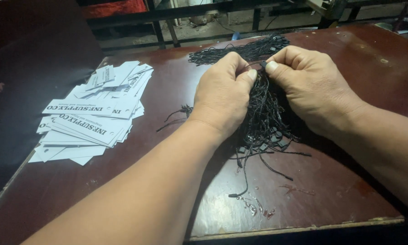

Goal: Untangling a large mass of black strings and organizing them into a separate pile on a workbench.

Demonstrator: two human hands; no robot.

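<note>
My left hand [222, 93] and my right hand [310, 86] meet over the middle of a dark red-brown table [349, 181]. Both pinch a bundle of thin black strings with small black plastic ends [263, 120], which hangs down between them and fans out on the table. My right thumb and forefinger grip one string end close to my left thumb. More black strings [254, 47] lie in a heap just behind the hands.
A loose pile of white rectangular paper tags with black print [97, 113] lies at the left of the table. A few stray strings [179, 113] lie between the pile and my left hand. Dark metal rails and a floor run behind the table.
</note>
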